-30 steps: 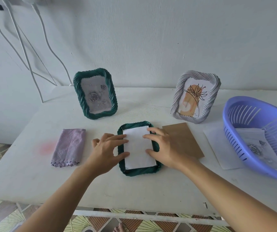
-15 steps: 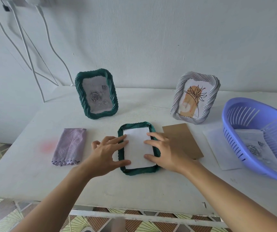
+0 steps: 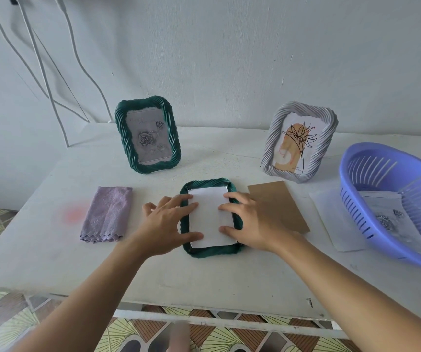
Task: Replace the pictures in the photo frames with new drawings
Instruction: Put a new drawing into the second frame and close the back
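A dark green frame lies face down in the middle of the white table. A white sheet, blank side up, sits in its back opening. My left hand rests on the frame's left edge, fingertips pressing the paper. My right hand presses the paper's right side the same way. A brown backing board lies flat just right of the frame, partly under my right hand. Behind stand a green frame with a grey rose drawing and a grey frame with an orange plant drawing.
A folded lilac cloth lies to the left, next to a pink stain. A blue plastic basket at the right edge holds a rose drawing and sits on a loose white sheet. White cables hang down the wall at the far left.
Both hands stay on the paper and shift only slightly, the thumbs sliding along its lower edges. The view has tilted a little; the frames and basket have not moved.
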The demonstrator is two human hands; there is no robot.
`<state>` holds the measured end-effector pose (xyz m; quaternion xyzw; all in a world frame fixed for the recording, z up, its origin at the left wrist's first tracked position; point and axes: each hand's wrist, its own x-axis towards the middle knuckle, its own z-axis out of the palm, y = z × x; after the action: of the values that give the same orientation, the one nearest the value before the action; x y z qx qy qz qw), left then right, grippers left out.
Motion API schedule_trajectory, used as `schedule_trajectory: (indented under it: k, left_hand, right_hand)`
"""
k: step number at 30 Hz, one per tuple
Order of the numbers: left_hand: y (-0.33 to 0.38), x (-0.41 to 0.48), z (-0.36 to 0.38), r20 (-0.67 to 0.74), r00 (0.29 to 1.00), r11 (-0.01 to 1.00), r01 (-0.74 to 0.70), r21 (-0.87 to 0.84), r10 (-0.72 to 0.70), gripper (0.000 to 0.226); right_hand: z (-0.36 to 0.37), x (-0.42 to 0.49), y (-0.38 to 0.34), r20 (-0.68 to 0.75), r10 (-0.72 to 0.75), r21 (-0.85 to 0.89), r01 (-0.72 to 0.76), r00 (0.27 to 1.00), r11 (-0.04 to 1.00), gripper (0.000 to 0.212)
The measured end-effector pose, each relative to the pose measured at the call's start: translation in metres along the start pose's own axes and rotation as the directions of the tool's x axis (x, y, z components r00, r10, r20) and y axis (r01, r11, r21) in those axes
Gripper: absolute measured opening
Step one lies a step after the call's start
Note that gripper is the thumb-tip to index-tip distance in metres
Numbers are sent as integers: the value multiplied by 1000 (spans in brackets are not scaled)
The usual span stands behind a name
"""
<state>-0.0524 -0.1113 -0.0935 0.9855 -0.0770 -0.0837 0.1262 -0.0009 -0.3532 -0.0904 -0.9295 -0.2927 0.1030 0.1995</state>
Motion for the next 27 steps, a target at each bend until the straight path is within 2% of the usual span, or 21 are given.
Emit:
schedule_trajectory:
  k: [9,27]
  left_hand:
    - [-2,12,-6,72,997,999,4,49,-7,92]
    - [-6,16,-8,102,995,1000,-7,28,4,91]
  right_hand:
    - [-3,8,-2,50,11,-40,-9,999,999,58]
    - [-11,9,0,106,20,13,-21,994,1000,68]
